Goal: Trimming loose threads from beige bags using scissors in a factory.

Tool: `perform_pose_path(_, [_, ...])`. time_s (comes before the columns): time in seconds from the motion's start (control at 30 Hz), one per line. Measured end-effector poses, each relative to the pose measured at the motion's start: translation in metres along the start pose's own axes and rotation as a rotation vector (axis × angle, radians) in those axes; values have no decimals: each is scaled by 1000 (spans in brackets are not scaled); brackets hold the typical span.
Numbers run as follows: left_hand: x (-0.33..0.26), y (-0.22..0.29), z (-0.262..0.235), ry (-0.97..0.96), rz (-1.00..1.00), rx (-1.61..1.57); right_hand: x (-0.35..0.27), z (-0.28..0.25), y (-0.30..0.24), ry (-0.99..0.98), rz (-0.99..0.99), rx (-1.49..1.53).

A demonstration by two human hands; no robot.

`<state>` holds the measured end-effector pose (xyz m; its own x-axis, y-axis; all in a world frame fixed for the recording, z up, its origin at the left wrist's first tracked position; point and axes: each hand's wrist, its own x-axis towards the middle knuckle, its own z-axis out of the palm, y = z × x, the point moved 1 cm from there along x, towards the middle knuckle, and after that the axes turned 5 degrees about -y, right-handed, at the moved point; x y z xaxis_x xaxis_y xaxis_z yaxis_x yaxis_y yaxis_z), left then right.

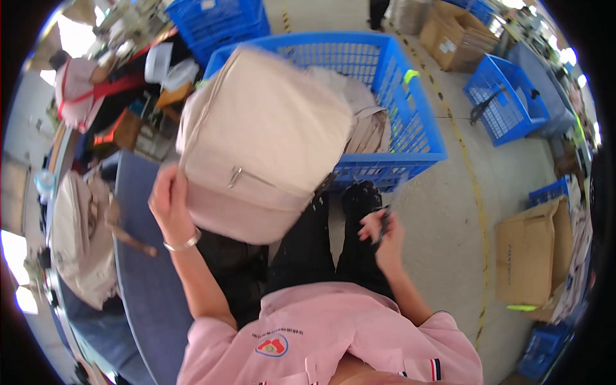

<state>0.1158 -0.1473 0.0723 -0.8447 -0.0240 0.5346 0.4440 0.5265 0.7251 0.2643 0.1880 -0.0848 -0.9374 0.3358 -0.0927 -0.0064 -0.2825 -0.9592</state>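
My left hand (168, 204) grips the lower left edge of a beige fabric bag (260, 141) with a metal zipper pull, held up in front of me and slightly blurred. Behind the bag stands a large blue plastic crate (410, 112) with more beige bags inside. My right hand (384, 232) is low over my black trousers and closed around a small dark tool (385, 221). A bracelet sits on my left wrist.
A dark blue-grey table (138, 276) runs along my left, with another beige bag (80, 237) at its far edge. More blue crates (507, 102) and cardboard boxes (532, 256) stand on the concrete floor to the right. Another person in pink (77, 90) sits at upper left.
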Motion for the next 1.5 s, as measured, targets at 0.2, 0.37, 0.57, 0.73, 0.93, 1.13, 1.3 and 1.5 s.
perform_pose_path(0.2, [59, 63, -46, -327, 614, 89, 28, -35, -51, 183, -273, -264])
perform_pose_path(0.37, [80, 101, -42, -456, 732, 258, 41, -9, -83, 64, -524, -175])
perform_pose_path(0.57, [89, 42, 89, -765, 776, 159, 28, 26, -49, -129, -262, 34])
perform_pose_path(0.73, [99, -7, 160, -790, 605, 200, 23, 13, -12, 82, -96, -574])
perform_pose_path(0.93, [79, -21, 225, -903, 598, 115, 25, -16, -3, 85, 64, -422])
perform_pose_path(1.13, [57, -46, 271, -968, 572, -62, 5, -46, 13, 11, 105, -946])
perform_pose_path(1.3, [54, -39, 273, -968, 540, -124, 3, -50, 2, -86, 100, -1206])
perform_pose_path(1.5, [54, -35, 271, -970, 484, -140, 38, -31, -21, -140, 71, -1349])
